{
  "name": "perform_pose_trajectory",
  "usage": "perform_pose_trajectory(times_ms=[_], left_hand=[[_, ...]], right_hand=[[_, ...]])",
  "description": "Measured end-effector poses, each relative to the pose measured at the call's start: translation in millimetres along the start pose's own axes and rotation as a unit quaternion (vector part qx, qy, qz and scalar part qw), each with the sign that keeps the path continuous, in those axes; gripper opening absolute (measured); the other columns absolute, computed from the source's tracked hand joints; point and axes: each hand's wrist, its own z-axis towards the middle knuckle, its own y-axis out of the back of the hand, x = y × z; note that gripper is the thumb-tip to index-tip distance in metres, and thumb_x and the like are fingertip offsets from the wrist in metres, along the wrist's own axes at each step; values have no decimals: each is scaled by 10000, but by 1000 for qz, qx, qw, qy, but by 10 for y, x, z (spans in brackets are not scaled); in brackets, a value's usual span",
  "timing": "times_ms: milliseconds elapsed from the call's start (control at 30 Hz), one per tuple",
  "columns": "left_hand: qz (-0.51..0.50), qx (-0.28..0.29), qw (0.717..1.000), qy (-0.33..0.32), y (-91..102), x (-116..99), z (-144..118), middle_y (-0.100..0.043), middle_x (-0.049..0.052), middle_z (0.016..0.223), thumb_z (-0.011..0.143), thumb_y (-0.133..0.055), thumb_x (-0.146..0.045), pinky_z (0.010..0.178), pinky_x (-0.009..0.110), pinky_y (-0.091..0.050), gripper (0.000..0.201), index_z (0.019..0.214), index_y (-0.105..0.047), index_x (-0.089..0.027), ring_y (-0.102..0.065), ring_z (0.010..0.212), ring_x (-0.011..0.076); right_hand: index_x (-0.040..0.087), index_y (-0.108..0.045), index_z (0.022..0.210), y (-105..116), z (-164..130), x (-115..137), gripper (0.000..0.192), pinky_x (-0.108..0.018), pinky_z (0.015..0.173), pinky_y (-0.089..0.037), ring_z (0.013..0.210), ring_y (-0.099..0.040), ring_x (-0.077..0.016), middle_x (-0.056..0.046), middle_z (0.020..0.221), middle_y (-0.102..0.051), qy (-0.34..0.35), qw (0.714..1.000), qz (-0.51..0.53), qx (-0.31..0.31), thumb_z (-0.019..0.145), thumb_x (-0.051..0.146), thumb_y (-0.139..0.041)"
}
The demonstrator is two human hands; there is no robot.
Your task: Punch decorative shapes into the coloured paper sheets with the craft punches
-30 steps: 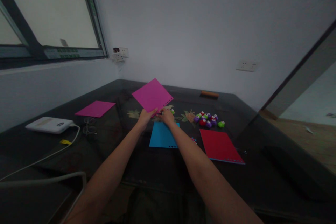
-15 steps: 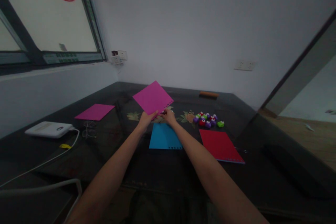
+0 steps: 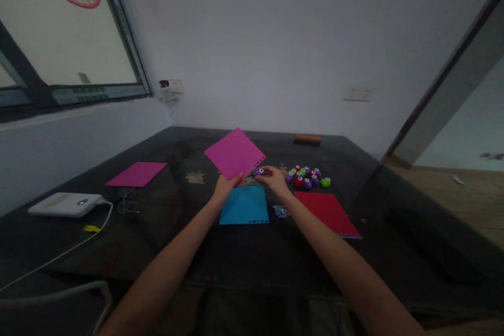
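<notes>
My left hand [image 3: 226, 186] pinches the lower corner of a pink sheet of paper [image 3: 235, 153], raised at a slant above the table. Punched holes line the sheet's lower right edge. Just right of that edge, my right hand [image 3: 275, 179] grips a small purple craft punch [image 3: 259, 171] with a round eye on top. Under both hands lies a blue sheet of paper [image 3: 244, 205], holes along its near edge. Several more punches [image 3: 306, 184] in purple, red and green cluster beyond my right hand. Small paper cut-outs [image 3: 281, 211] lie in a pile by my right forearm.
A red sheet [image 3: 325, 212] lies on the right of the dark table [image 3: 236, 260]. To the left are another pink sheet [image 3: 136, 174], glasses [image 3: 128, 202] and a white device [image 3: 66, 205] with a cable. A brown object [image 3: 307, 139] sits near the wall.
My right hand has shifted right, away from the pink sheet's edge, bringing the purple punch into clear sight. The pile of cut-outs now shows beside my forearm. The view has shifted slightly.
</notes>
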Motion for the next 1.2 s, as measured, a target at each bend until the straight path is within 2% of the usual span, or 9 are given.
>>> perform_pose_trajectory(times_ms=[133, 233, 433, 533, 633, 800, 1000, 1100, 1200], left_hand=[[4, 24, 1000, -16, -132, -7, -92, -643, 38, 610, 691, -669, -411, 523, 233, -405, 283, 681, -665, -129, -532, 514, 118], [-11, 28, 1000, 9, -258, -63, -152, -643, 35, 613, 678, -686, -396, 523, 231, -406, 266, 681, -652, -132, -531, 512, 115], [-154, 16, 985, 81, -671, -191, -363, -655, 13, 673, 649, -724, -354, 533, 205, -419, 295, 834, -621, -149, -543, 542, 95], [-195, 4, 977, 90, -793, -194, -442, -650, 10, 676, 653, -726, -354, 530, 186, -416, 290, 812, -611, -140, -535, 545, 78], [-193, 11, 977, 94, -758, -188, -443, -651, 15, 677, 628, -752, -332, 537, 186, -426, 303, 809, -614, -131, -544, 555, 79], [-156, 17, 984, 89, -632, -195, -402, -646, 12, 645, 632, -744, -333, 536, 200, -429, 298, 807, -615, -129, -541, 537, 87], [-98, 50, 992, 63, -725, -136, -478, -643, 12, 646, 686, -686, -351, 525, 222, -413, 226, 749, -613, -146, -514, 512, 96], [-69, 62, 995, 48, -760, -146, -516, -628, 10, 613, 706, -655, -358, 516, 227, -402, 211, 694, -618, -151, -507, 503, 103], [-43, 57, 997, 36, -768, -195, -533, -627, 15, 600, 715, -639, -363, 506, 231, -393, 215, 671, -621, -153, -503, 497, 109]], right_hand=[[174, -631, 836, 122, -210, 113, 371, -331, 716, -519, 729, -645, -182, -20, 804, -672, 8, 999, 39, -12, 499, 236, -774], [186, -637, 836, 223, -422, 221, 374, -322, 686, -528, 680, -656, -176, -9, 790, -675, -13, 995, 95, -17, 497, 220, -791], [181, -601, 908, 413, -817, 363, 360, -279, 650, -544, 668, -682, -169, -40, 776, -702, -78, 974, 209, -39, 608, 277, -776], [184, -580, 924, 455, -928, 347, 346, -264, 631, -546, 698, -691, -175, -54, 793, -711, -95, 961, 254, -51, 650, 291, -761], [195, -566, 938, 438, -972, 302, 344, -262, 631, -546, 744, -696, -187, -59, 843, -713, -108, 944, 305, -59, 668, 293, -754], [204, -570, 984, 363, -968, 238, 370, -297, 733, -544, 844, -688, -210, -51, 900, -708, -110, 931, 344, -60, 668, 261, -754], [198, -611, 991, 369, -975, 203, 398, -333, 800, -522, 789, -686, -189, -16, 834, -698, -122, 930, 341, -65, 629, 233, -771], [204, -602, 1058, 380, -993, 223, 428, -311, 762, -515, 737, -672, -155, -19, 829, -692, -124, 936, 324, -56, 659, 251, -751], [214, -601, 1064, 377, -1008, 248, 436, -259, 654, -495, 676, -644, -123, -26, 846, -692, -130, 944, 294, -68, 658, 272, -748]])
